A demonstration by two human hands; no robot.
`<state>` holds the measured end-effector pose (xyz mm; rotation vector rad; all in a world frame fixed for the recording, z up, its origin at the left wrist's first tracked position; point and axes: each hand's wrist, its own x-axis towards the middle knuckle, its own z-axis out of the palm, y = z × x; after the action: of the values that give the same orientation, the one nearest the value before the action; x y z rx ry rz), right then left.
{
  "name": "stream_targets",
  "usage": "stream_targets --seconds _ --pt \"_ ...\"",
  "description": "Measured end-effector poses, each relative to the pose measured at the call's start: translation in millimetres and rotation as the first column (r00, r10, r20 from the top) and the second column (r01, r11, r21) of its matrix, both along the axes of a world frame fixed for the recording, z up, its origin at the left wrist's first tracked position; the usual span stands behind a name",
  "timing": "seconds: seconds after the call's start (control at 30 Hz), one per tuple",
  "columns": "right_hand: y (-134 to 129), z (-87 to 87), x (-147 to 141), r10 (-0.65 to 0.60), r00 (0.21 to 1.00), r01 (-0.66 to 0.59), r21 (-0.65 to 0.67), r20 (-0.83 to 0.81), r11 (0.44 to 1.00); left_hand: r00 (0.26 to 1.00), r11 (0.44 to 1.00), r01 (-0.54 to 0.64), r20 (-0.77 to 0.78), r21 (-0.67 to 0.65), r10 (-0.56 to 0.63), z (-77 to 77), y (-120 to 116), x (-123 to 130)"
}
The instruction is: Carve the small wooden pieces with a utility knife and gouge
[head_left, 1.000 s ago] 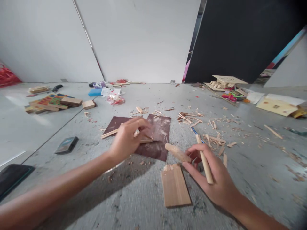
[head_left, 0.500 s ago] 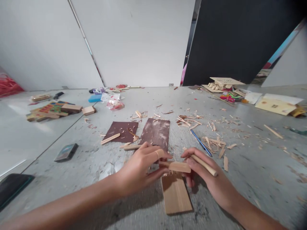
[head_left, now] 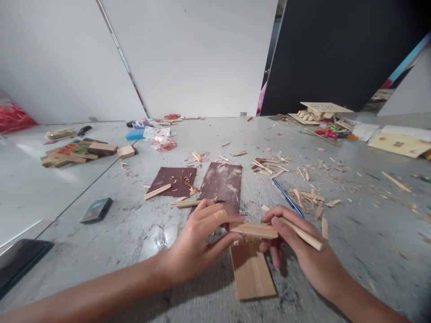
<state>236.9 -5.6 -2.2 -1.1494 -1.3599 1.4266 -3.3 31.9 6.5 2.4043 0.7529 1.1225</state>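
Observation:
My left hand (head_left: 202, 240) is closed on one end of a small flat wooden piece (head_left: 254, 230), pinched between thumb and fingers. A round wooden rod, much like a tool handle (head_left: 305, 234), lies in the closed grip of my right hand (head_left: 296, 244). Its working end is not clear to see. The right fingertips are at the free end of the wooden piece and seem to touch it. Below both hands a rectangular wooden block (head_left: 254, 273) lies flat, with small shavings at its far edge. A wooden-handled tool with a dark tip (head_left: 188, 203) lies just beyond my left hand.
Two brown sandpaper sheets (head_left: 222, 184) lie ahead, dusted with shavings. A blue pen (head_left: 288, 197) and wood scraps (head_left: 310, 196) are to the right. On the left are a small flat box (head_left: 97, 210), a dark phone (head_left: 23, 260) and wooden blocks (head_left: 103, 148).
The wooden piece has tilted a little, showing more of its upper face. The rod in my right hand has shifted slightly right and down. The view has moved a little.

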Motion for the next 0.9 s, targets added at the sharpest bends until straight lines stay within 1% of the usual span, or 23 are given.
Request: stream_targets --seconds 0.1,0.2,0.27,0.37,0.43,0.5,0.6,0.7,0.77,0.9 --pt "-2.8 2.1 0.7 0.022 1.0 -0.022 0.014 -0.011 1.0 0.997 0.999 -0.023 0.067 0.028 0.021 -1.9 0.7 0.3" --pt "-8.4 4.9 4.3 0.039 0.998 -0.042 0.057 0.049 0.998 0.991 1.0 -0.03 0.132 -0.005 0.03 -2.0 0.7 1.2" --pt "-12.1 6.2 7.1 0.05 0.989 -0.068 0.123 0.141 0.99 0.986 0.995 -0.053 0.156 -0.087 0.066 -1.3 0.0 1.6" --pt "-14.9 5.6 8.9 0.016 0.958 -0.086 0.232 0.287 0.969 0.978 0.963 -0.102 0.154 -0.248 0.143 0.1 -1.8 1.5" --pt "-14.2 3.5 8.3 -0.018 0.946 -0.073 0.269 0.323 0.96 0.978 0.941 -0.11 0.134 -0.32 0.16 1.5 -3.0 1.5" --pt "-12.0 1.1 7.3 -0.034 0.95 -0.058 0.28 0.312 0.958 0.982 0.932 -0.093 0.122 -0.351 0.144 3.2 -3.9 1.9" --pt "-8.4 -0.9 6.6 -0.038 0.953 -0.053 0.29 0.3 0.956 0.985 0.94 -0.066 0.127 -0.334 0.115 6.0 -4.9 2.6" --pt "-6.9 -0.8 7.3 0.0 0.96 -0.076 0.26 0.281 0.963 0.987 0.953 -0.044 0.134 -0.299 0.088 6.6 -5.1 2.7" --pt "-6.9 -0.7 8.2 0.02 0.962 -0.088 0.24 0.272 0.967 0.989 0.959 -0.023 0.136 -0.282 0.064 5.0 -4.9 2.7" --pt "-7.6 -3.6 9.8 0.016 0.958 -0.09 0.246 0.287 0.965 0.987 0.968 0.014 0.156 -0.252 0.026 -0.6 -3.7 2.6"
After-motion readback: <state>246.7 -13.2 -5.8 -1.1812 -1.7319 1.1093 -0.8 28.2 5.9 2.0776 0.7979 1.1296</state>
